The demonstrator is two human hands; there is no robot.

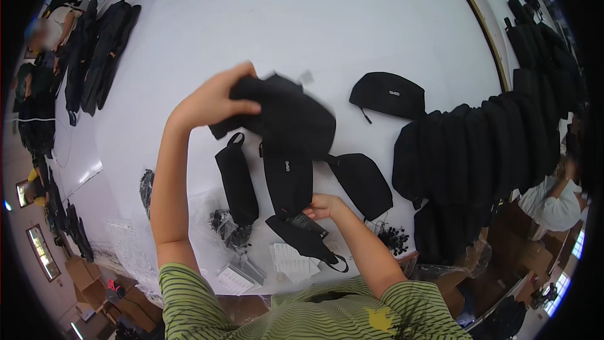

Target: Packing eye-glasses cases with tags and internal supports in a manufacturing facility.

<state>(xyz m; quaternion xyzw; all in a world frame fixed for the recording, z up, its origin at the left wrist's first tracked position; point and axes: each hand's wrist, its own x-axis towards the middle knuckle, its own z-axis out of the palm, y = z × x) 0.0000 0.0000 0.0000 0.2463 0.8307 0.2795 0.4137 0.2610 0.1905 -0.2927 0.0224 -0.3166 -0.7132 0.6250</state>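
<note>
My left hand [220,99] is closed on a black fabric pouch [292,116], thumb on the near side, lifting it above the white table; the pouch is partly blurred. Below it another black pouch [287,179] with a small pale mark stands nearly upright in view. At its lower end is my right hand [324,206], fingers curled against the edge, fingertips partly hidden. A black pouch with a wrist loop [302,239] lies just under that hand. On the left rests a narrow black pouch [238,182] with a loop, and to the right a flat black pouch [363,186].
A long row of black pouches [472,151] stands along the table's right side, with a single zipped pouch [387,96] beside it. Paper slips [294,262], clear plastic bags [129,233] and small black pieces [391,238] lie near the front edge. People work at both sides.
</note>
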